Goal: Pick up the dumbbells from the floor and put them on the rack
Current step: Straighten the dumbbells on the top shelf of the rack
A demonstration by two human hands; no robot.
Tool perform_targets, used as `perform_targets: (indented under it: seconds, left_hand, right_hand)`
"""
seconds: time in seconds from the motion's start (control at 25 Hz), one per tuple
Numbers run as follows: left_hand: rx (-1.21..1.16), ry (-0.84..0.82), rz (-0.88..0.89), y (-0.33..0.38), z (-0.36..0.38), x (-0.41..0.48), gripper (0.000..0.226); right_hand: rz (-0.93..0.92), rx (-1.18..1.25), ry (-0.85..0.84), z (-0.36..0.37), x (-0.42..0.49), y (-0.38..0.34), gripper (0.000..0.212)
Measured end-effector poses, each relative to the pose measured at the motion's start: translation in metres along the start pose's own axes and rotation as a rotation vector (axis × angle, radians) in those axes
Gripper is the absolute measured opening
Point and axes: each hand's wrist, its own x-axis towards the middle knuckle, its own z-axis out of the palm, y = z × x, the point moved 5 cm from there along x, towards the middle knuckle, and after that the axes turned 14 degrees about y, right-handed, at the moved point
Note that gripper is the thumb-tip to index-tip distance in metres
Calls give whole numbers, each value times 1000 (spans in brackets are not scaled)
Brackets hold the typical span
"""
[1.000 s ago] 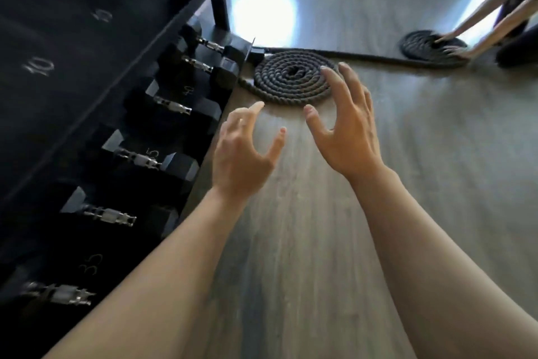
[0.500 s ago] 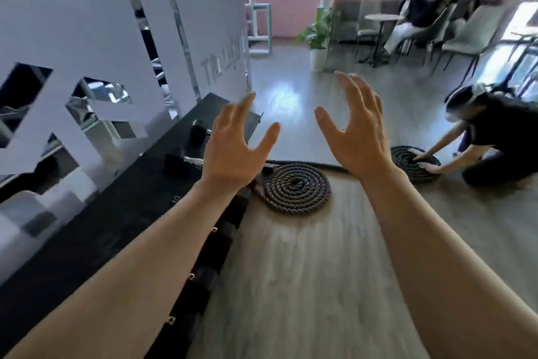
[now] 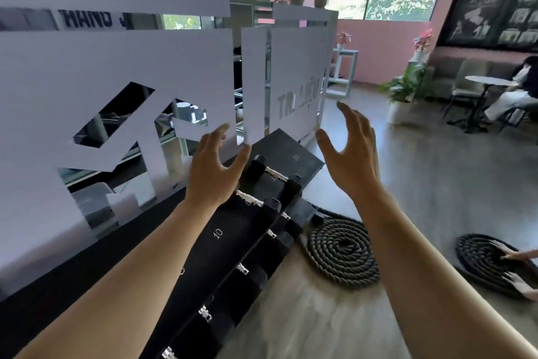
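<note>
The black dumbbell rack [image 3: 294, 155] runs from the lower left toward the middle, its sloped top marked with white numbers. Several black hex dumbbells with chrome handles rest on it, two on the upper tier [image 3: 272, 175] and more on the lower tier [image 3: 241, 268]. My left hand [image 3: 215, 172] is raised over the rack's upper tier, fingers spread, holding nothing. My right hand [image 3: 352, 155] hovers to the right of the rack's far end, also open and empty. No dumbbell shows on the wooden floor.
A coiled battle rope [image 3: 343, 254] lies on the floor by the rack's far end. Another person's hands [image 3: 515, 268] press on a second rope coil [image 3: 477, 256] at right. A white cut-out partition [image 3: 145, 73] stands behind the rack. A seated person, table and chairs are far right.
My view has tilted up from the floor to the room. Both empty hands have risen and spread further apart above the rack.
</note>
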Motion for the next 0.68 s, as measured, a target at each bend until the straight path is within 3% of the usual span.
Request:
perform_targets:
  seconds: [0.28,0.48,0.68]
  left_hand:
    - [136,117,-172,-98,82,69,70]
    - [250,147,-285,-161,162,81,63]
    - [374,171,-495,-237,245,72,49]
  right_hand:
    - [57,115,-181,144,75,61,60]
    - [131,181,-329,255,107,146,59]
    - [227,229,-610,368,105,242,57]
